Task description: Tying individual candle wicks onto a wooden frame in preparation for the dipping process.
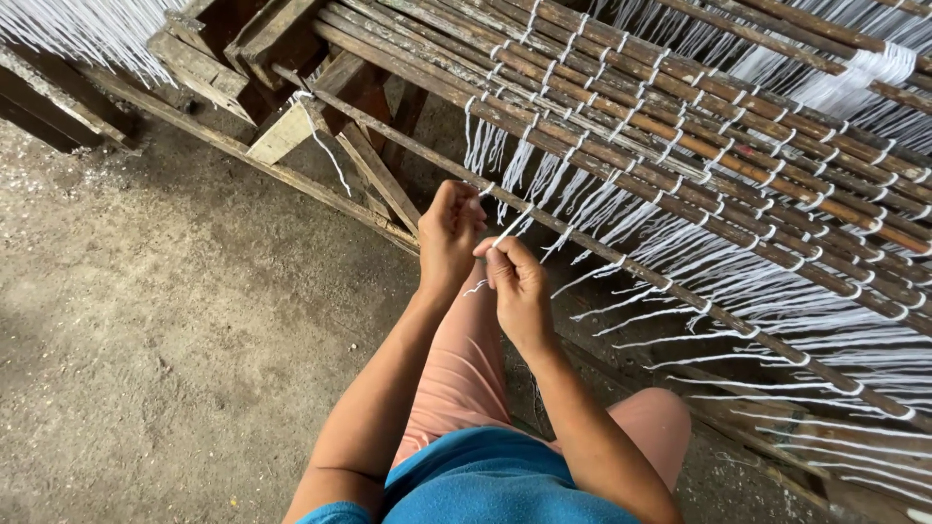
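Both hands up at the front stick (582, 238) of the wooden frame (291, 126). My left hand (449, 233) is curled closed, pinching a white string (505, 230) against the stick to keep it taut. My right hand (515, 281) has fingertips closed on the same string's loose end. More strings (777, 291) hang from the other sticks (680, 107).

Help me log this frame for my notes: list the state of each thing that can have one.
left hand: closed, pinching white string at the stick
right hand: closed, pinching white string
white string: pulled taut between hands and stick
nearest stick: tied on with string loops
wooden frame: resting on the ground
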